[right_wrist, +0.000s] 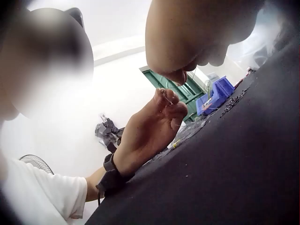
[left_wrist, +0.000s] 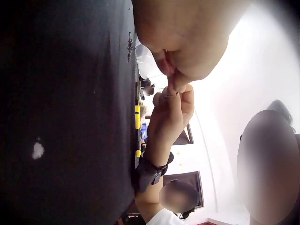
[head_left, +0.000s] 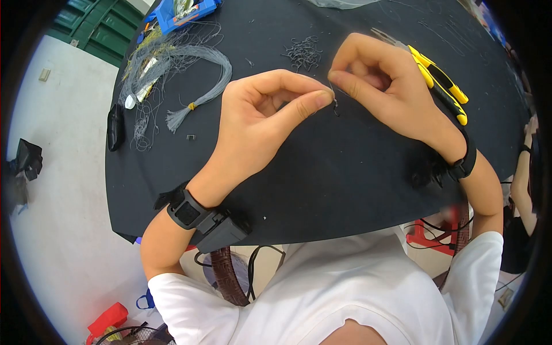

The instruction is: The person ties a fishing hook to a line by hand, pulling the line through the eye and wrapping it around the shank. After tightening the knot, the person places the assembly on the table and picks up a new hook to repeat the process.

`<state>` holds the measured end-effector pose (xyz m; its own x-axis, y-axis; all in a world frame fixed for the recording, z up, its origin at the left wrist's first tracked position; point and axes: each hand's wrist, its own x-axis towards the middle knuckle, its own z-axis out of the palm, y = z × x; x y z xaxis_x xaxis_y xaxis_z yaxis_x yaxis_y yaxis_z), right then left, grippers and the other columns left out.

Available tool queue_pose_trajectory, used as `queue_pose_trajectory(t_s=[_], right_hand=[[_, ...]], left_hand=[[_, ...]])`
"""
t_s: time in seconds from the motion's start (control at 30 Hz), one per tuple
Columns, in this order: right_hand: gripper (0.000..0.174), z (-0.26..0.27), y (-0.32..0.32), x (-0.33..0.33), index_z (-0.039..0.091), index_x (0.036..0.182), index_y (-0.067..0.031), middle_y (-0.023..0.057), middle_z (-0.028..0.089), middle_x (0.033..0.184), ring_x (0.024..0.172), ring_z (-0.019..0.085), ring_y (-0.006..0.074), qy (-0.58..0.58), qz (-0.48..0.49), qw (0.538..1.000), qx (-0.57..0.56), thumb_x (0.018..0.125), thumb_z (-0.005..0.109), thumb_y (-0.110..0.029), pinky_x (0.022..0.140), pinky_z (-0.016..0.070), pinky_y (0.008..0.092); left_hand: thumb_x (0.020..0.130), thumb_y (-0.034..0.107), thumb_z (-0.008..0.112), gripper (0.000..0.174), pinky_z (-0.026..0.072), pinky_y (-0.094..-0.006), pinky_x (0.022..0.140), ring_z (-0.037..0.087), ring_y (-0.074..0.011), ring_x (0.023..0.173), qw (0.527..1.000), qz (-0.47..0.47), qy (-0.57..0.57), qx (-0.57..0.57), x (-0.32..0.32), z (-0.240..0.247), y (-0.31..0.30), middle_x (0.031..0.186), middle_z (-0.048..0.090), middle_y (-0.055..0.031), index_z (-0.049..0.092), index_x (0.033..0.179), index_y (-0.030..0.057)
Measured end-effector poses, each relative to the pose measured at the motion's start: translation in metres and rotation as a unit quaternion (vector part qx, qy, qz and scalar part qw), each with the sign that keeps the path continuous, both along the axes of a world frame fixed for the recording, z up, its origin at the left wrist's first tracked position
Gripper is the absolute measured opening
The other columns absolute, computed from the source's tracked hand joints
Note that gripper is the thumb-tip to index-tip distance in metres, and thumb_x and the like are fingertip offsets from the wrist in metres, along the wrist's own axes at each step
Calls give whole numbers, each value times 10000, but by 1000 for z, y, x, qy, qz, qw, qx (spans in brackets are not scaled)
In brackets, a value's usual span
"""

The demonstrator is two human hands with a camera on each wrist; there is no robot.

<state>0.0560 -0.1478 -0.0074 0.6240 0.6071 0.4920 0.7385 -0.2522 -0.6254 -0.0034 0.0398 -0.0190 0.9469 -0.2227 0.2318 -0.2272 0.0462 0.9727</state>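
Note:
Above the black table, my left hand (head_left: 253, 118) pinches a small dark fishing hook (head_left: 336, 108) between thumb and forefinger, its bent end hanging below the fingertips. In the right wrist view the hook (right_wrist: 167, 97) shows as a thin shiny piece at the left fingertips. My right hand (head_left: 394, 86) is just to the right and slightly higher, thumb and forefinger pinched together on a thin fishing line (head_left: 331, 85) that runs down toward the hook. The line is very fine and partly hidden by the fingers. A pile of dark hooks (head_left: 303, 53) lies just beyond both hands.
Yellow-and-black pliers (head_left: 443, 86) lie right of my right hand. On the left are a tied bundle of clear line (head_left: 221, 72), loose tangled strands and a black object (head_left: 115, 127). A blue bin (head_left: 172, 17) stands at the far left edge. Another person's arm (head_left: 522, 184) shows at right.

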Motion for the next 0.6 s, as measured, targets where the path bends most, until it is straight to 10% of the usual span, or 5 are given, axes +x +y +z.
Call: queue_pose_trajectory(t_s=[0.3, 0.6], right_hand=[[45, -4, -2, 0, 555, 781, -48, -72, 368, 536, 472, 280, 13, 23, -7, 1000, 8, 796, 596, -59, 447, 209, 183], [120, 11, 3, -14, 593, 810, -32, 6, 491, 583, 452, 389, 99, -243, 68, 967, 36, 713, 620, 32, 420, 291, 235]], left_hand=[[810, 31, 604, 104, 461, -220, 757, 590, -115, 823, 1000, 8, -3, -9, -1, 0, 0, 885, 639, -97, 626, 891, -29], [807, 24, 610, 131, 479, -211, 712, 606, -118, 787, 999, 13, 20, -33, 0, -1, -2, 852, 645, -110, 616, 904, -65]])
